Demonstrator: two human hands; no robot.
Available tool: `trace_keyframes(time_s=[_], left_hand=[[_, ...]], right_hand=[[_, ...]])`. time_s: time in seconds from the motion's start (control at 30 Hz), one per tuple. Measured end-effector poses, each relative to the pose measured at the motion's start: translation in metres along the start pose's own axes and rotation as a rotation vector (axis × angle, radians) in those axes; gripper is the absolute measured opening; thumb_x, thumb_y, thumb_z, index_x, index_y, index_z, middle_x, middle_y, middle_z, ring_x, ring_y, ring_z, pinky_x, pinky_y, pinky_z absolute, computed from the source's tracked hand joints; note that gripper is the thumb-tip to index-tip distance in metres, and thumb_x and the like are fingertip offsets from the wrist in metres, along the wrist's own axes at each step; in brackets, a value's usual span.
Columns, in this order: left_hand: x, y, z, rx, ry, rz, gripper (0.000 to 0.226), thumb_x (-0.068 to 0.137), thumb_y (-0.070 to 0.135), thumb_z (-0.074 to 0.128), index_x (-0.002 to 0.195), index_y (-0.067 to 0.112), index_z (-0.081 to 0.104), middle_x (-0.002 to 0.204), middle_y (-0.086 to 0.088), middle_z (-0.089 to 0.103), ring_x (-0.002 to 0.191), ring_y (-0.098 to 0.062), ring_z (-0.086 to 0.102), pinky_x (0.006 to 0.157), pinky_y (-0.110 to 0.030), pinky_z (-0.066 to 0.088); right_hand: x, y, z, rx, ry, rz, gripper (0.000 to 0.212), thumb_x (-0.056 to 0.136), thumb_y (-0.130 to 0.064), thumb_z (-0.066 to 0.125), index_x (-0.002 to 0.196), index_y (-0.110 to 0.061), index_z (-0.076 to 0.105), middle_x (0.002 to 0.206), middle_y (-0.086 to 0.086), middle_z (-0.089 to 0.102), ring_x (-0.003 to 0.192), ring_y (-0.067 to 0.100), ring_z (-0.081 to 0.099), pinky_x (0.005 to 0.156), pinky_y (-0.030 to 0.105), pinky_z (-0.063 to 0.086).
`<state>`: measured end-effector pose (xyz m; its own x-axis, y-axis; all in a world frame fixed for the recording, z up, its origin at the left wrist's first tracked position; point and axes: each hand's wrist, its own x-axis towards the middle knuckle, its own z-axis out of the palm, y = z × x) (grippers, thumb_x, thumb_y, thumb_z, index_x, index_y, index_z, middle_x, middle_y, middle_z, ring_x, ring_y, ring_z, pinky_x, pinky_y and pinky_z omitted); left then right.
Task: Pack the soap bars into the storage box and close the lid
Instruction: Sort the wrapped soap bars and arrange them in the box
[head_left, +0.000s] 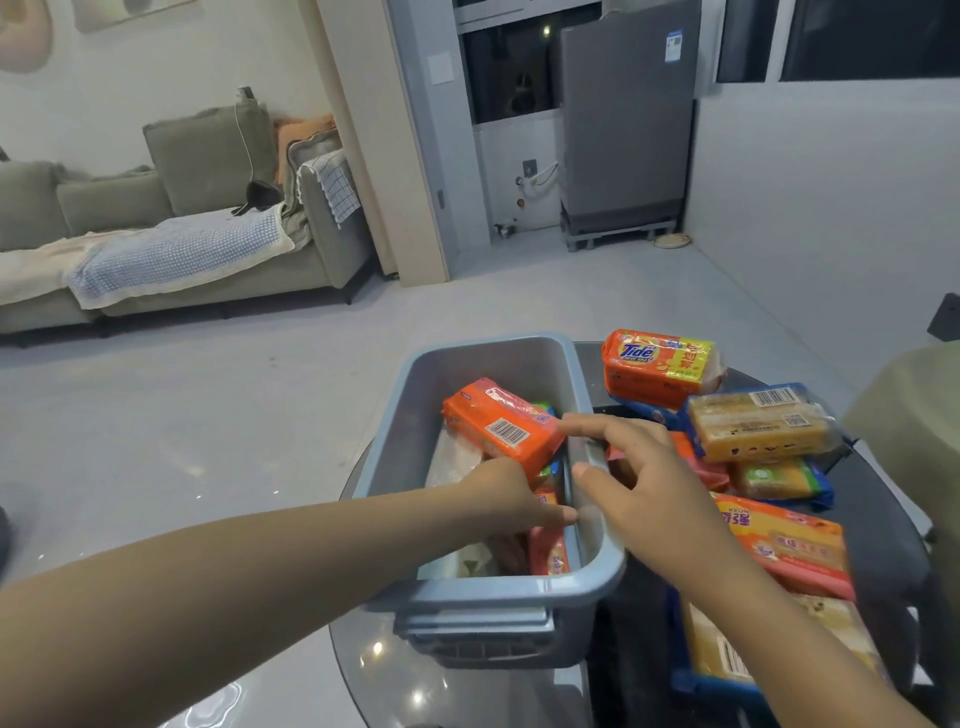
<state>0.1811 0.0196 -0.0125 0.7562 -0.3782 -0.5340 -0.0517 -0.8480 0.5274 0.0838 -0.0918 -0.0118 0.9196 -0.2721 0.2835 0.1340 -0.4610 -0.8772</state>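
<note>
A grey-blue storage box (467, 590) stands open on a dark round table (883, 525). Several wrapped soap bars lie inside it. My left hand (511, 499) reaches into the box and holds an orange soap bar (501, 423) from below, tilted above the others. My right hand (644, 488) hovers over the box's right rim, fingers spread, holding nothing. To the right of the box lies a pile of soap bars: an orange Tide bar (657, 366), a yellow bar in a blue wrapper (761, 423) and an orange-pink bar (789, 543). No lid is visible.
A grey sofa (156, 228) with blankets stands at the far left. A grey appliance (626, 119) stands at the back by the windows. Pale floor lies between them and the table. A greenish object (919, 415) sits at the right edge.
</note>
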Motion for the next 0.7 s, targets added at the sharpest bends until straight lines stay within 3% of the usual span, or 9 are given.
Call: trace_keyframes(time_s=[0.17, 0.27, 0.4, 0.53, 0.7], left_hand=[[0.007, 0.004, 0.004, 0.031, -0.022, -0.092, 0.053, 0.083, 0.040, 0.066, 0.118, 0.001, 0.055, 0.105, -0.021, 0.071, 0.084, -0.032, 0.072, 0.079, -0.037, 0.060], [0.009, 0.005, 0.001, 0.004, -0.018, -0.140, 0.053, 0.084, 0.035, 0.067, 0.124, 0.004, 0.052, 0.116, -0.018, 0.066, 0.098, -0.031, 0.070, 0.083, -0.035, 0.058], [0.007, 0.007, -0.015, -0.103, -0.131, -0.223, 0.052, 0.088, 0.018, 0.066, 0.132, -0.001, 0.046, 0.127, -0.021, 0.061, 0.111, -0.032, 0.064, 0.086, -0.035, 0.057], [0.005, 0.006, -0.026, -0.142, -0.233, -0.260, 0.048, 0.092, 0.011, 0.058, 0.136, -0.003, 0.042, 0.131, -0.023, 0.058, 0.117, -0.035, 0.060, 0.096, -0.040, 0.052], [0.006, 0.012, -0.024, -0.009, -0.247, -0.253, 0.045, 0.098, 0.006, 0.044, 0.141, -0.005, 0.033, 0.139, -0.021, 0.051, 0.123, -0.036, 0.055, 0.103, -0.043, 0.046]], right_hand=[[0.002, 0.008, -0.009, -0.071, -0.095, -0.056, 0.034, 0.088, -0.029, 0.053, 0.108, -0.056, 0.047, 0.113, -0.030, 0.034, 0.099, -0.033, 0.029, 0.077, 0.001, 0.030], [0.002, 0.012, -0.010, -0.075, -0.105, -0.080, 0.033, 0.087, -0.032, 0.052, 0.112, -0.053, 0.048, 0.114, -0.037, 0.031, 0.102, -0.035, 0.024, 0.080, 0.002, 0.026], [0.003, 0.013, -0.010, -0.068, -0.108, -0.093, 0.032, 0.087, -0.034, 0.051, 0.109, -0.056, 0.047, 0.109, -0.045, 0.031, 0.105, -0.034, 0.021, 0.080, 0.004, 0.027], [0.003, 0.014, -0.009, -0.067, -0.105, -0.095, 0.032, 0.088, -0.033, 0.051, 0.107, -0.059, 0.046, 0.109, -0.043, 0.031, 0.104, -0.035, 0.022, 0.080, 0.003, 0.027], [0.003, 0.015, -0.009, -0.060, -0.100, -0.098, 0.031, 0.088, -0.032, 0.052, 0.109, -0.055, 0.048, 0.111, -0.043, 0.033, 0.107, -0.032, 0.022, 0.085, 0.005, 0.028]])
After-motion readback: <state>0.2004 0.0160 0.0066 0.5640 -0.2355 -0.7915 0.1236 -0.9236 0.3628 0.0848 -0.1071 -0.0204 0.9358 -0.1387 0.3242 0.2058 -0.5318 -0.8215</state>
